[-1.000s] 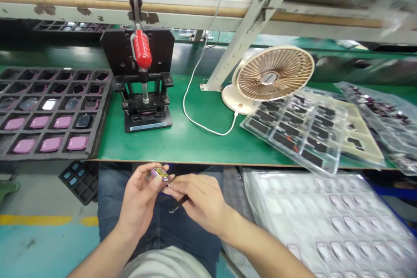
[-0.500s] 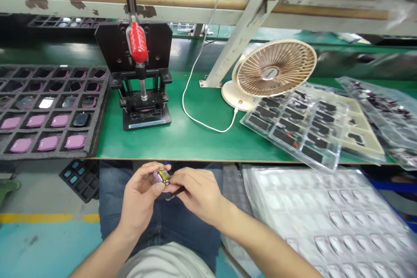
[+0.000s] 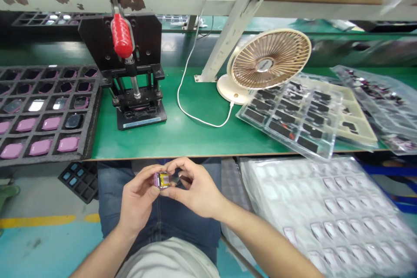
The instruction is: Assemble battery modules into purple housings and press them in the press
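Observation:
Over my lap, just below the green bench edge, both hands meet on a small purple and gold part [image 3: 162,179]. My left hand [image 3: 138,200] pinches it from the left with thumb and fingers. My right hand [image 3: 195,189] closes on its right side with fingertips, and a thin dark tool [image 3: 178,179] shows between those fingers. A black hand press [image 3: 130,65] with a red handle [image 3: 121,41] stands on the bench beyond my hands.
A black foam tray [image 3: 87,139] of pink parts lies at the left. A beige fan [image 3: 269,61] with a white cable [image 3: 195,117] stands mid-bench. Clear blister trays [image 3: 289,117] of dark parts sit right, another clear tray [image 3: 325,208] below. A metal frame [image 3: 228,34] slants overhead.
My right hand has lifted and its fingertips have closed onto the part's right side; the dark tool that pointed down-left is now tucked between the fingers. The view has shifted slightly right.

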`<state>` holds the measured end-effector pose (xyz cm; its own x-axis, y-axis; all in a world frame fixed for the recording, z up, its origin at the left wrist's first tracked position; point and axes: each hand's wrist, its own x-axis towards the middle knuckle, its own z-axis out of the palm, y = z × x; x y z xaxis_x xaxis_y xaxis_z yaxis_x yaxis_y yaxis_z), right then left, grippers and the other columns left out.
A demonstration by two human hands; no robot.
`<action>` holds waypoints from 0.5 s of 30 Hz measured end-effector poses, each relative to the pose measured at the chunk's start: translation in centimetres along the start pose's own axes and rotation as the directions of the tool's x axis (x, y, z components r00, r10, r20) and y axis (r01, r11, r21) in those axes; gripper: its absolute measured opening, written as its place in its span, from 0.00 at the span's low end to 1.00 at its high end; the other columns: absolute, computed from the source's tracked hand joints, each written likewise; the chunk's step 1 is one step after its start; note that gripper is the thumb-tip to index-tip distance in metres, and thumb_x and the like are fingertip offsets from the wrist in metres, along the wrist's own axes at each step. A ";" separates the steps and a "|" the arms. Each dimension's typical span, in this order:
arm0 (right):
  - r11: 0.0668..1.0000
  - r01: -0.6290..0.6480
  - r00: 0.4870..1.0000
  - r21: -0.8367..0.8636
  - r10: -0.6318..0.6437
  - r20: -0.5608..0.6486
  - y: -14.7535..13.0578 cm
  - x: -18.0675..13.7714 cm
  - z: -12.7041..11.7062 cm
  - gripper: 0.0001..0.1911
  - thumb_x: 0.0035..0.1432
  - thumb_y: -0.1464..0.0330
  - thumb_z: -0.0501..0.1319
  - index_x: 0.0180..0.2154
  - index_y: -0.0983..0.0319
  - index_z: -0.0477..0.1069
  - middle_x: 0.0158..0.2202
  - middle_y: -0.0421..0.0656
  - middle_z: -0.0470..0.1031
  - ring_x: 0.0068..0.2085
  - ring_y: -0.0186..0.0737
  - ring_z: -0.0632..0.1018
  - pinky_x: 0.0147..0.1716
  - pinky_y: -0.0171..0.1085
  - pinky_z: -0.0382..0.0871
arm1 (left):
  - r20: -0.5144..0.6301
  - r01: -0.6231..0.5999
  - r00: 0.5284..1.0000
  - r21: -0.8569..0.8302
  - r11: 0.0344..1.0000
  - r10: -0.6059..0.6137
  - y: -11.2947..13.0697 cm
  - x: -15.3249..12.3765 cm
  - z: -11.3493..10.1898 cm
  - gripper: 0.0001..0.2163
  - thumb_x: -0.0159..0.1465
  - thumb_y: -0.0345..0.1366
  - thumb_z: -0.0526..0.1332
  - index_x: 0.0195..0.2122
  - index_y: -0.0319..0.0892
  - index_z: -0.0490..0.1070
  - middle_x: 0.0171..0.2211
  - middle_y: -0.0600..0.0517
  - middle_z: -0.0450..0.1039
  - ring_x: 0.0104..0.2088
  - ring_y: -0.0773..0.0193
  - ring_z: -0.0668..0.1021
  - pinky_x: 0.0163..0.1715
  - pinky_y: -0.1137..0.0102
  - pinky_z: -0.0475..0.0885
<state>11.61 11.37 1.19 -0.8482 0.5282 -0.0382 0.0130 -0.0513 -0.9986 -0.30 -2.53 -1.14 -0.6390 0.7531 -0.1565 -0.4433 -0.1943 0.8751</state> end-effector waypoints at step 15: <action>0.521 -0.686 0.611 -0.508 0.033 -0.791 3.1 -19.1 -18.1 0.10 0.74 0.61 0.62 0.43 0.59 0.80 0.45 0.45 0.84 0.47 0.44 0.84 0.53 0.49 0.81 | 0.015 0.575 0.813 0.141 0.806 -0.582 -2.0 -0.4 1.3 0.22 0.54 0.46 0.80 0.50 0.52 0.85 0.54 0.49 0.86 0.48 0.46 0.88 0.43 0.66 0.87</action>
<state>37.43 16.49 -1.88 -0.0993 0.9914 -0.0857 0.8574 0.0415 -0.5130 1.69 -1.62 -2.21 -0.2521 0.7348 -0.6297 -0.6357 0.3649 0.6802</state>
